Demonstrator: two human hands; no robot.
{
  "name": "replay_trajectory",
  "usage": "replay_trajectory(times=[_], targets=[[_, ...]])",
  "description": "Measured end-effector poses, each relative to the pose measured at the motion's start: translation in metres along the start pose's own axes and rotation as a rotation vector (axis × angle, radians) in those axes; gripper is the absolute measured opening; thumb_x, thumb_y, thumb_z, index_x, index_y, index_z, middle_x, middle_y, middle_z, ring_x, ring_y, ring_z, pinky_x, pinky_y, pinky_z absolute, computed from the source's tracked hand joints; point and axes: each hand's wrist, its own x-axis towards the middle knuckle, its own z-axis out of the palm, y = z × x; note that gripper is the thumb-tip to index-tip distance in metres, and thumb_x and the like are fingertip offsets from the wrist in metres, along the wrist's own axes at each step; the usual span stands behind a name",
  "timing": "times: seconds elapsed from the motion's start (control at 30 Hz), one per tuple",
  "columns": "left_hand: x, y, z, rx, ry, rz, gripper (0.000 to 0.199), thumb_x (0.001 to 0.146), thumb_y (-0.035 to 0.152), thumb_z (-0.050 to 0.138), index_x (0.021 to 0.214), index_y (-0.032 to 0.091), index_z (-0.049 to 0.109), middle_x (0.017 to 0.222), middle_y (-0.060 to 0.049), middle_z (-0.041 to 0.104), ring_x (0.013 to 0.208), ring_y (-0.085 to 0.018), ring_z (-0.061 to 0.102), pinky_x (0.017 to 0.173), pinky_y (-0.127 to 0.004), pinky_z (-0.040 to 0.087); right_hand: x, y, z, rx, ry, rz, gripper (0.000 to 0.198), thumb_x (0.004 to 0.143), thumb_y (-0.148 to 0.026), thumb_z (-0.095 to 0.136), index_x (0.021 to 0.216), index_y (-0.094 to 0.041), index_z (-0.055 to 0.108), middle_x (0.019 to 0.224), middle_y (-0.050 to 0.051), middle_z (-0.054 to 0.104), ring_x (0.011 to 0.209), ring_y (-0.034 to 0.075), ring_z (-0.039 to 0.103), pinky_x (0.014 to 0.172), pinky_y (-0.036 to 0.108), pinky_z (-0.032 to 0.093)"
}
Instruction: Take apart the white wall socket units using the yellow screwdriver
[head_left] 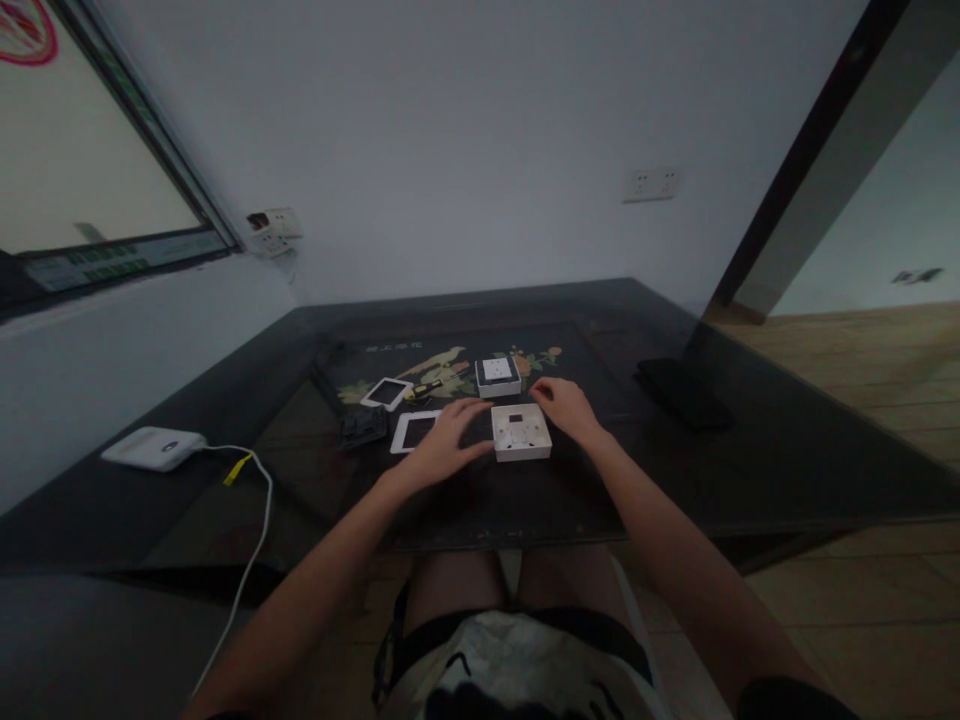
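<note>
A white open wall-socket mounting box [522, 452] sits on the dark table between my hands, its hollow side up. My left hand [448, 440] is at the box's left side, thumb and fingers apart with nothing between them; whether the thumb touches the wall is unclear. By the box's far right corner is my right hand [567, 406], its fingers curled together; anything in them is too small to make out. Just behind stands a second white box with a socket [498, 371] on it. Left of these lie two white socket frames [397, 447] and a yellow-and-black screwdriver [424, 390].
Dark flat pieces [364, 426] lie left of the frames. A white device [155, 448] with a cable [264, 520] occupies the table's left side. Toward the right is a black pouch-like object [684, 393]. A wall with outlets [651, 184] rises behind the table [780, 450].
</note>
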Motion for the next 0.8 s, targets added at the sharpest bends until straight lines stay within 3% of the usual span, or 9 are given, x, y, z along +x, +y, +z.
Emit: replay_trajectory(times=[0.07,0.13,0.27,0.43,0.63,0.7,0.8], targets=[[0.015,0.010,0.026,-0.007,-0.098,0.028,0.072,0.077,0.047,0.067,0.139,0.022,0.039,0.146,-0.016,0.035,0.136,-0.031,0.031,0.111,-0.049,0.029,-0.001,-0.002,0.001,0.010,-0.020,-0.011,0.016,0.085,-0.027,0.054,0.083,-0.020,0.069,0.083,0.006,0.071,0.077,0.019,0.063,0.066,0.027,0.041],[0.025,0.009,0.043,0.009,-0.130,0.056,0.081,0.071,0.047,0.073,0.140,0.022,0.038,0.145,-0.018,0.034,0.137,-0.034,0.028,0.111,-0.053,0.027,-0.002,-0.004,0.002,0.025,-0.037,-0.025,0.016,0.085,-0.028,0.055,0.082,-0.020,0.069,0.080,0.005,0.071,0.074,0.018,0.063,0.064,0.026,0.041],[0.033,0.000,0.047,0.057,-0.114,0.063,0.078,0.067,0.042,0.077,0.136,0.025,0.045,0.135,-0.016,0.043,0.129,-0.036,0.035,0.107,-0.055,0.031,-0.002,-0.007,0.001,0.066,-0.048,-0.035,0.017,0.085,-0.028,0.055,0.080,-0.020,0.069,0.077,0.004,0.071,0.070,0.017,0.063,0.062,0.025,0.040],[0.026,-0.019,0.000,0.122,-0.068,0.017,0.081,0.064,0.048,0.077,0.136,0.027,0.046,0.126,-0.013,0.049,0.120,-0.034,0.043,0.102,-0.048,0.036,-0.002,-0.007,-0.003,0.095,-0.018,-0.019,0.019,0.087,-0.030,0.053,0.083,-0.020,0.069,0.076,0.004,0.071,0.066,0.017,0.062,0.061,0.025,0.041],[0.026,-0.095,-0.085,0.421,0.229,-0.298,0.069,0.072,0.052,0.067,0.132,0.023,0.049,0.126,-0.009,0.054,0.119,-0.033,0.043,0.104,-0.045,0.030,-0.004,-0.012,0.000,0.056,-0.054,-0.033,0.020,0.088,-0.031,0.052,0.085,-0.021,0.069,0.079,0.005,0.072,0.070,0.019,0.064,0.062,0.027,0.040],[0.032,-0.119,-0.097,0.449,0.247,-0.424,0.064,0.075,0.049,0.065,0.131,0.022,0.050,0.126,-0.009,0.056,0.120,-0.033,0.044,0.103,-0.043,0.031,-0.006,-0.014,0.003,0.039,-0.066,-0.047,0.019,0.088,-0.031,0.052,0.085,-0.021,0.069,0.081,0.005,0.072,0.073,0.019,0.064,0.062,0.027,0.039],[0.042,-0.142,-0.094,0.496,0.218,-0.532,0.062,0.074,0.051,0.063,0.127,0.021,0.053,0.123,-0.012,0.059,0.117,-0.035,0.047,0.099,-0.045,0.033,-0.006,-0.015,0.005,0.026,-0.074,-0.053,0.019,0.088,-0.032,0.053,0.087,-0.021,0.069,0.081,0.005,0.072,0.074,0.020,0.064,0.061,0.027,0.039]])
